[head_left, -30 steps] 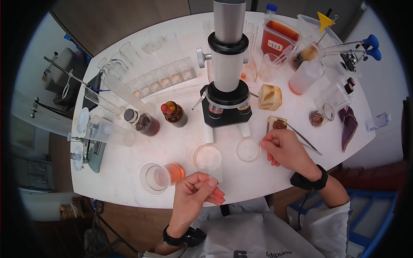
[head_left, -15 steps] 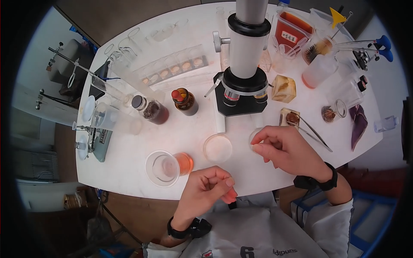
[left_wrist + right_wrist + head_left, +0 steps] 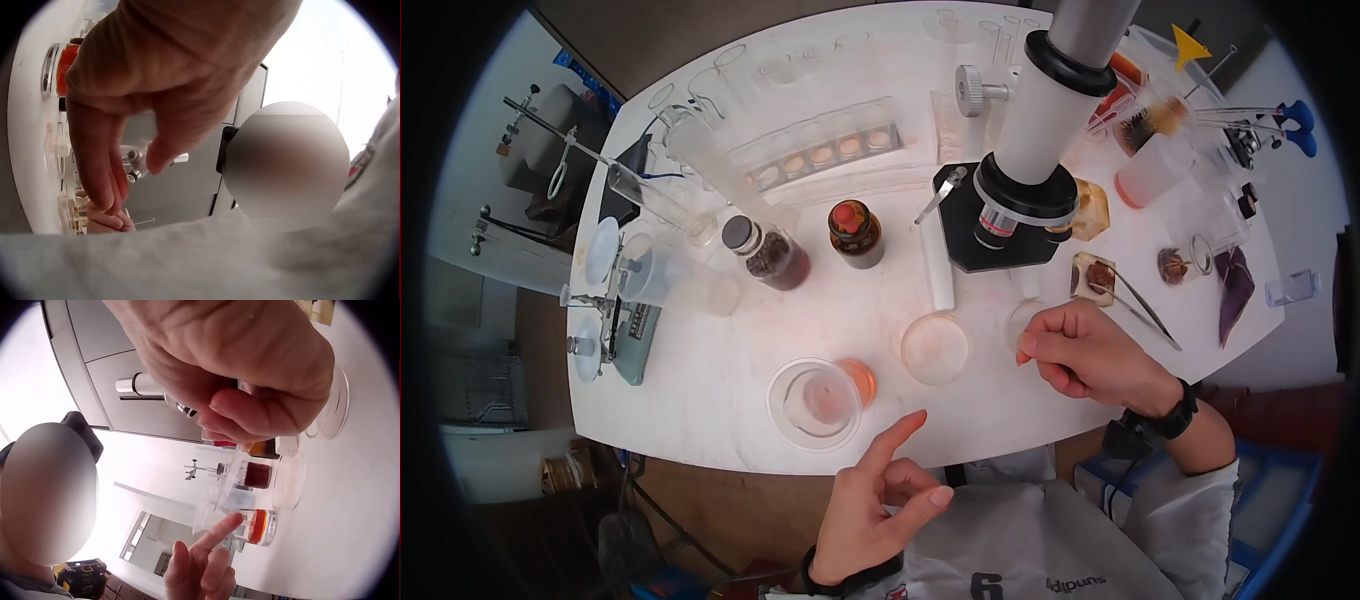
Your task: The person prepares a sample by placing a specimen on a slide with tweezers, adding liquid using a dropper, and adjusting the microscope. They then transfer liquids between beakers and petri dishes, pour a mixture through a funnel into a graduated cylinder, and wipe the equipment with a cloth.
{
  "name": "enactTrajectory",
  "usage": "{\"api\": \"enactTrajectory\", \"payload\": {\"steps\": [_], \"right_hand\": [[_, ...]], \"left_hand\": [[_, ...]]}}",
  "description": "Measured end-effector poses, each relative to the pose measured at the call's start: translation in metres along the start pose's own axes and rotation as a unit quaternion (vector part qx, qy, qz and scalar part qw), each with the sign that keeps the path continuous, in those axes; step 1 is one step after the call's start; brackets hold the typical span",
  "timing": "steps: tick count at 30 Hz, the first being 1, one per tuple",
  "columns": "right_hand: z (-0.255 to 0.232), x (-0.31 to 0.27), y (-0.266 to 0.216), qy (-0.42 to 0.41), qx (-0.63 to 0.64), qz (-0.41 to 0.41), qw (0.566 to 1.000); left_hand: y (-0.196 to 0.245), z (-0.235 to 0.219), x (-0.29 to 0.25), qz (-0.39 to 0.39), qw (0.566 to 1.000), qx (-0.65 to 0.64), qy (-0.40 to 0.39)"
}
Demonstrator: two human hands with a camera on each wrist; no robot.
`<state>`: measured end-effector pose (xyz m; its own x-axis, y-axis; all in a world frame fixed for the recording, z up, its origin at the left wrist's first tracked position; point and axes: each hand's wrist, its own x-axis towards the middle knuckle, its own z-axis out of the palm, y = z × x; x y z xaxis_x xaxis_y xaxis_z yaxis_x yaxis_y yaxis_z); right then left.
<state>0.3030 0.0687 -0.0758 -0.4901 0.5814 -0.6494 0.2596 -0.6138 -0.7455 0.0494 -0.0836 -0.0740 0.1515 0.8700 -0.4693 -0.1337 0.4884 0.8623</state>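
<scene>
In the head view my left hand (image 3: 880,515) hovers in front of the table edge, index finger stretched forward, thumb and fingers apart. Nearest to it stands a clear beaker (image 3: 815,403) of orange liquid. My right hand (image 3: 1090,355) is raised over the table's right side, thumb and index fingertips pinched together. Below those fingertips in the right wrist view shows a thin clear piece (image 3: 230,484), slanting; the fingers partly hide the hold. One round glass dish (image 3: 935,348) lies between the hands. A second dish (image 3: 1020,322) is partly covered by the right hand.
A microscope (image 3: 1020,180) stands behind the dishes. Left of it are a red-capped dropper bottle (image 3: 857,240), a dark jar (image 3: 768,255) and a balance (image 3: 632,340). Tweezers (image 3: 1145,305) lie right, beside a brown specimen block (image 3: 1092,280). Several glass tubes and a slotted rack (image 3: 825,150) stand behind.
My left hand has opened from a pinch, its index finger extending. The pale clear rectangle by its fingertips no longer shows. My right hand stays pinched near the second dish; the head view has shifted.
</scene>
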Motion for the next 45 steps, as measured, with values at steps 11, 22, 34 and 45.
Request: {"api": "enactTrajectory", "payload": {"steps": [11,22,34,45], "right_hand": [[0.055,0.016,0.013,0.159,0.093,-0.024,0.983],[0.057,0.023,0.02,0.192,0.091,-0.033,0.977],[0.062,0.013,0.019,0.202,0.08,-0.018,0.976],[0.058,-0.019,0.022,0.169,0.055,-0.019,0.984]], "left_hand": [[-0.007,-0.058,-0.001,0.081,0.967,0.192,-0.148],[-0.017,-0.076,0.001,0.083,0.96,0.192,-0.187],[-0.015,-0.076,-0.001,0.085,0.955,0.215,-0.186],[-0.016,-0.072,-0.003,0.146,0.951,0.243,-0.127]]}}
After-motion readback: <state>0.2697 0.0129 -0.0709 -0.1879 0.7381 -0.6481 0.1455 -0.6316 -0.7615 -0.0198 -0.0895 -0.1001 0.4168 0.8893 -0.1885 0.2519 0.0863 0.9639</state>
